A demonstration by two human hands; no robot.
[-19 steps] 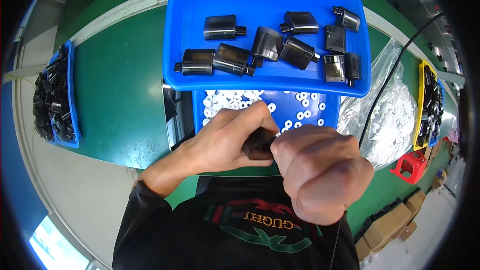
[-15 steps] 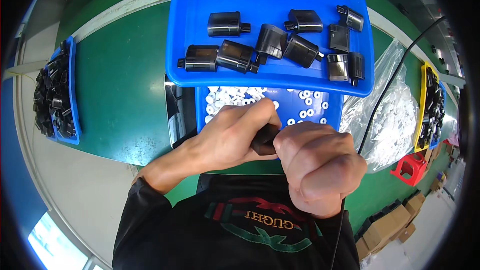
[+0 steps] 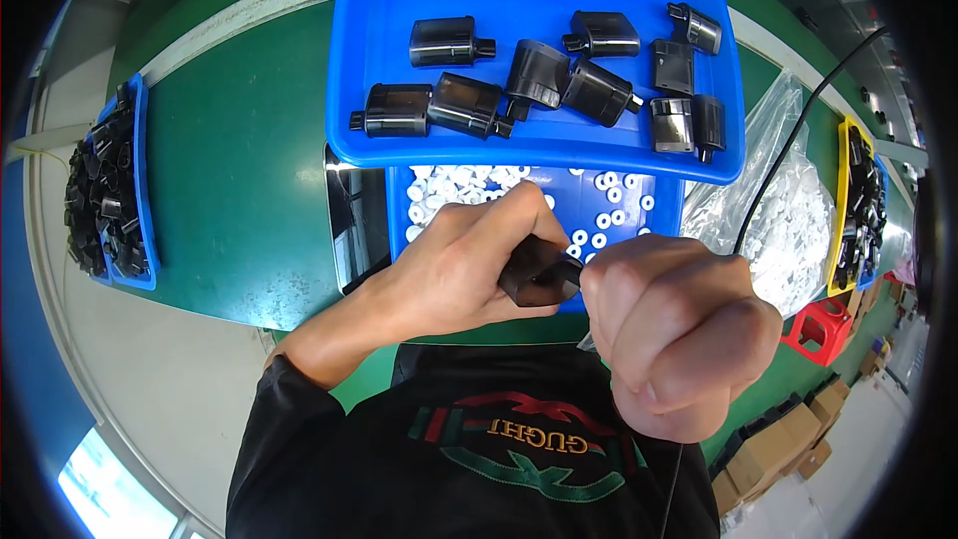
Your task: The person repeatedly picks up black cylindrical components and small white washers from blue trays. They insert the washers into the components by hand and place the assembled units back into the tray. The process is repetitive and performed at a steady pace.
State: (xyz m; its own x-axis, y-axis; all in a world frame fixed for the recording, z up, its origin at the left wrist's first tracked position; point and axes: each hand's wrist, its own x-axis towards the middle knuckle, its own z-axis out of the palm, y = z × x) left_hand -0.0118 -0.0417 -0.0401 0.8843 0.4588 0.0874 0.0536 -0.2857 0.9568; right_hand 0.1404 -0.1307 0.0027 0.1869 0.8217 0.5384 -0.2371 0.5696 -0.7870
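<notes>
My left hand (image 3: 461,269) grips a small dark translucent plastic cartridge (image 3: 534,273) close to my chest, over the near edge of a blue tray of small white rings (image 3: 609,205). My right hand (image 3: 679,334) is curled into a fist pressed against the cartridge's right end; what its fingertips pinch is hidden. Beyond, a larger blue tray (image 3: 399,50) carries several of the same black cartridges (image 3: 469,105), lying loose in a rough row.
The trays sit on a green table (image 3: 230,160). A blue bin of black parts (image 3: 105,195) stands at the left, a yellow bin of black parts (image 3: 860,205) at the right. A clear bag of white rings (image 3: 788,230) and a black cable (image 3: 798,130) lie right. A red block (image 3: 823,329) is lower right.
Both hands stay together on the cartridge, shifted slightly right and closer. The trays have not moved.
</notes>
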